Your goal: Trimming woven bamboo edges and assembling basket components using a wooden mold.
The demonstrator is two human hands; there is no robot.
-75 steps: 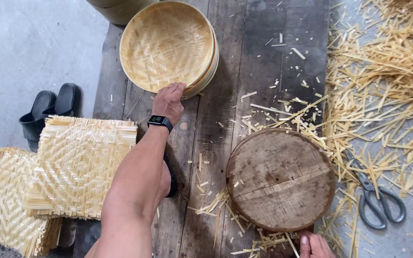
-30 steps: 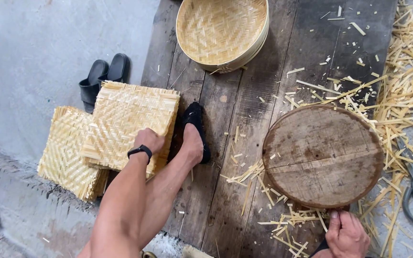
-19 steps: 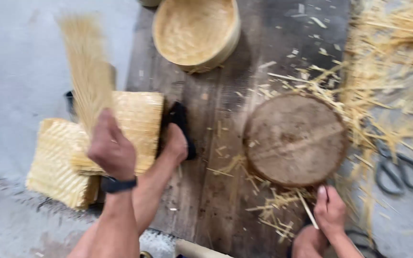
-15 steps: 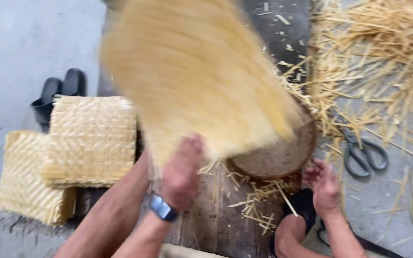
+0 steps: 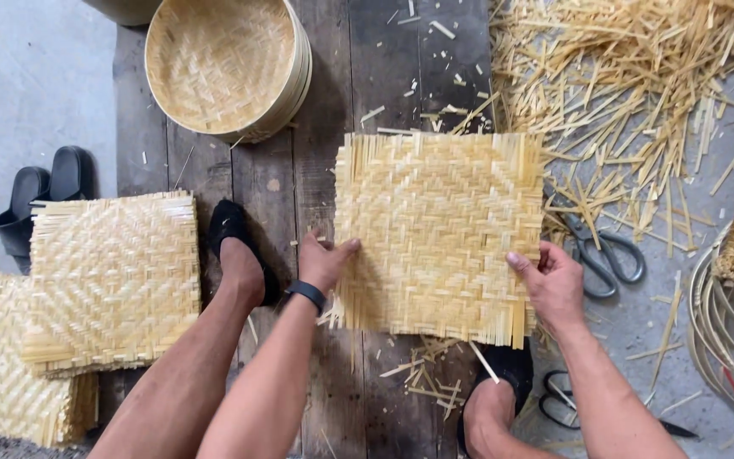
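Floor: dark wood planks (image 5: pixel 341 102) over grey concrete, straw scraps (image 5: pixel 630 93) piled at 1 o'clock.
Left hand (image 5: pixel 323 262): fingers half curled, thumb over the mat's left edge, gripping it; black wristband just behind.
Right hand (image 5: pixel 554 285): fingers curled around the mat's right edge, thumb on top.
Mat (image 5: pixel 437 228): woven square, flat at centre, fringed on all sides, lower edge above loose splinters.
Scissors (image 5: pixel 606 251): at 3 o'clock, just beside the right hand.
Basket (image 5: pixel 227 64): round, at 11 o'clock, apart from the mat.
Stack (image 5: pixel 112 280): more mats at 9 o'clock, black sandals (image 5: pixel 40 191) beyond.
Open room: bare planks between mat and basket, and at 6 o'clock between the feet.
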